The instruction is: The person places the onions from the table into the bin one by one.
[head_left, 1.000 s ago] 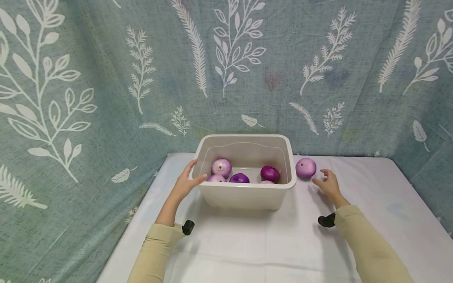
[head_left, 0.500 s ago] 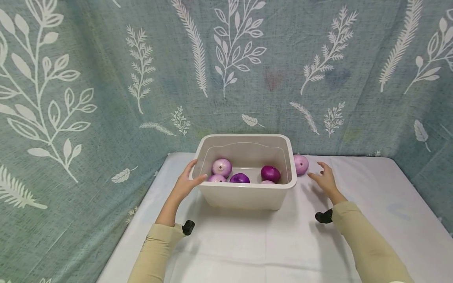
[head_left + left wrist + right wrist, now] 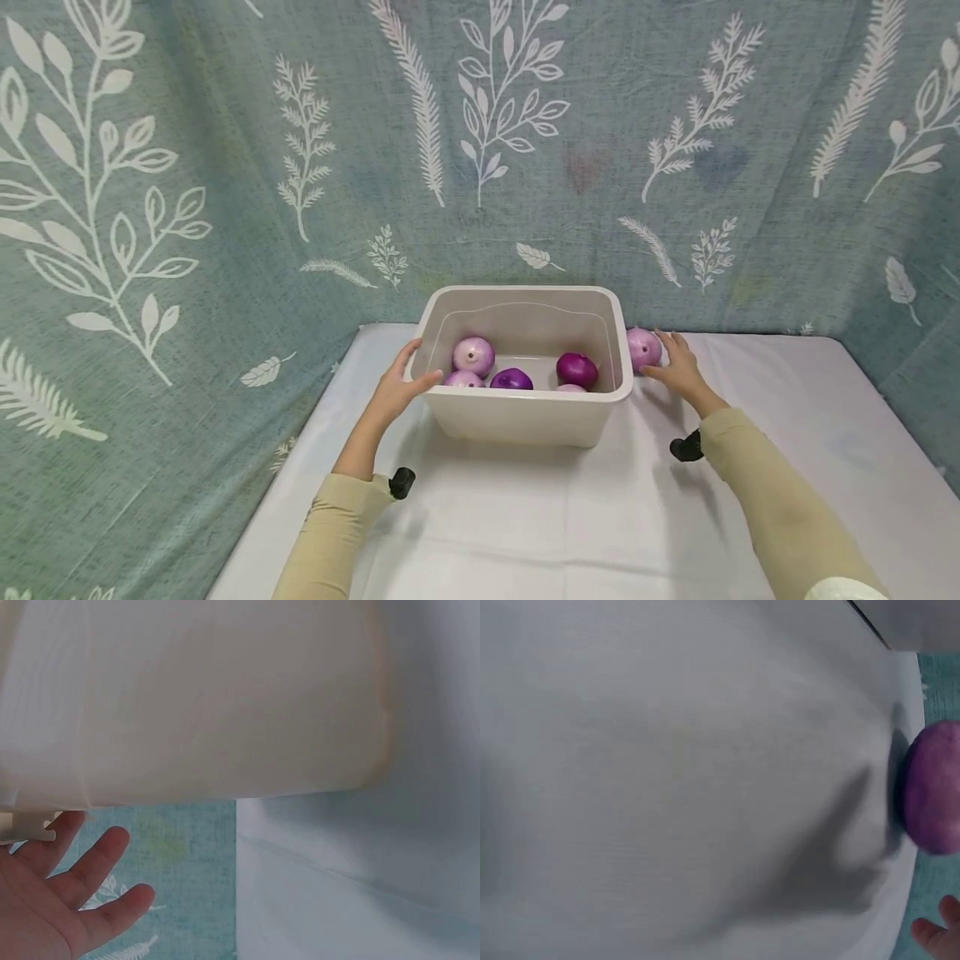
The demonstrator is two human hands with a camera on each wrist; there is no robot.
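A pale beige plastic bin (image 3: 517,417) stands on the table, holding several onions; one pale purple onion (image 3: 473,357) and a darker one (image 3: 577,371) show well inside it. My left hand (image 3: 393,392) holds the bin's left front corner, thumb over the rim. In the left wrist view three fingers (image 3: 105,859) spread loosely beside the bin's wall. Another light purple onion (image 3: 643,349) sits on the table against the bin's right side, partly hidden by the rim. My right hand (image 3: 681,371) reaches around its right side with fingers parted; in the right wrist view fingertips (image 3: 930,934) appear just off the onion.
A white cloth covers the table (image 3: 525,517). Close behind the bin hangs a green leaf-patterned curtain (image 3: 540,208), which also runs down the left and right sides. Dark wrist devices (image 3: 402,483) stick out from both sleeves.
The loose onion has shifted left, closer against the bin. My right hand has followed it leftward and now comes right up to it. My left hand stays at the bin's corner.
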